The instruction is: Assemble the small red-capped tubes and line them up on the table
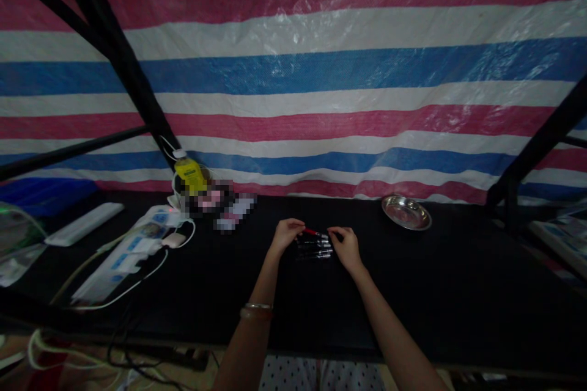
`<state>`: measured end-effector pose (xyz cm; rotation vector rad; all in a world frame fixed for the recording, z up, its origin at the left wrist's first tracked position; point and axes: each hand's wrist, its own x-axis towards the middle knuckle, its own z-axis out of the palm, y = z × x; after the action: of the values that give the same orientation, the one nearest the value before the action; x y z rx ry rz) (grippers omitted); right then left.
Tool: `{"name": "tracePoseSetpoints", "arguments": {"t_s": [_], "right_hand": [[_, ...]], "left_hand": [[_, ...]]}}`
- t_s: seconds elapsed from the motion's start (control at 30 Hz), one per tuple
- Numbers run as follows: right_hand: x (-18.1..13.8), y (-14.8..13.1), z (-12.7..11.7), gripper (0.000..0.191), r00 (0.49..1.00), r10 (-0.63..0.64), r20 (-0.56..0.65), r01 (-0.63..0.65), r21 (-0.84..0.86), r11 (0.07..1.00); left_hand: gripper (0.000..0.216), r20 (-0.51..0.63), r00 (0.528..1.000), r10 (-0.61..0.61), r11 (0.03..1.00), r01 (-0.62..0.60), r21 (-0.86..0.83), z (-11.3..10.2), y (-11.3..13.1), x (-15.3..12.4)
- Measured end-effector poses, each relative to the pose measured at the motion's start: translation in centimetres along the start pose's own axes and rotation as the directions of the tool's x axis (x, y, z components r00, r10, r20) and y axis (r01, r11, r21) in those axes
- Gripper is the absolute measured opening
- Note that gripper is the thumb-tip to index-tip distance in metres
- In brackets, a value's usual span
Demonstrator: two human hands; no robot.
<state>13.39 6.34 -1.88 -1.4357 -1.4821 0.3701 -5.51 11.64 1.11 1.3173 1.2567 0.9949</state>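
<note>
Both my hands meet over the middle of a black table (413, 293). My left hand (285, 234) and my right hand (345, 245) each pinch one end of a thin red pen (313, 233), held level just above the table. Directly below it lie several dark pens with silvery ends (314, 248), side by side in a row. A bracelet circles my left wrist.
A round metal dish (406, 212) sits at the back right. White power strips (120, 258) with plugs and cables lie on the left, a yellow item (189, 175) behind them. Black frame bars cross at both sides. A striped tarpaulin (321, 73) hangs behind.
</note>
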Motion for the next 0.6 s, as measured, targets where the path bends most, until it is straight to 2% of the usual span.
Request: {"name": "tracePoseSetpoints", "arguments": {"t_s": [0.1,0.2,0.37,0.47,0.6], "right_hand": [[-0.3,-1.2,-0.4,0.028,0.995,-0.096,0.013,0.097,-0.037,0.995],[-0.9,-2.5,-0.9,0.05,0.969,-0.202,0.142,0.221,-0.126,0.967],[-1.7,-3.4,-1.1,0.088,0.911,-0.198,0.362,0.3,-0.251,0.92],[-1.8,-3.4,-1.0,0.093,0.889,-0.173,0.423,0.316,-0.296,0.901],[-1.7,-3.6,-0.8,0.085,0.888,-0.148,0.436,0.315,-0.34,0.886]], "left_hand": [[0.01,-0.004,1.0,-0.012,0.998,0.012,0.057,-0.1,0.2,-0.1],[0.012,0.001,1.0,-0.014,0.997,0.014,0.082,-0.3,0.4,-0.2],[0.016,0.018,0.999,0.03,0.986,-0.032,0.161,-0.6,0.3,0.0],[0.015,-0.009,0.998,0.063,0.975,-0.06,0.215,-0.6,0.1,0.2],[0.014,-0.041,0.995,0.089,0.965,-0.076,0.251,-0.5,-0.1,0.4]]}}
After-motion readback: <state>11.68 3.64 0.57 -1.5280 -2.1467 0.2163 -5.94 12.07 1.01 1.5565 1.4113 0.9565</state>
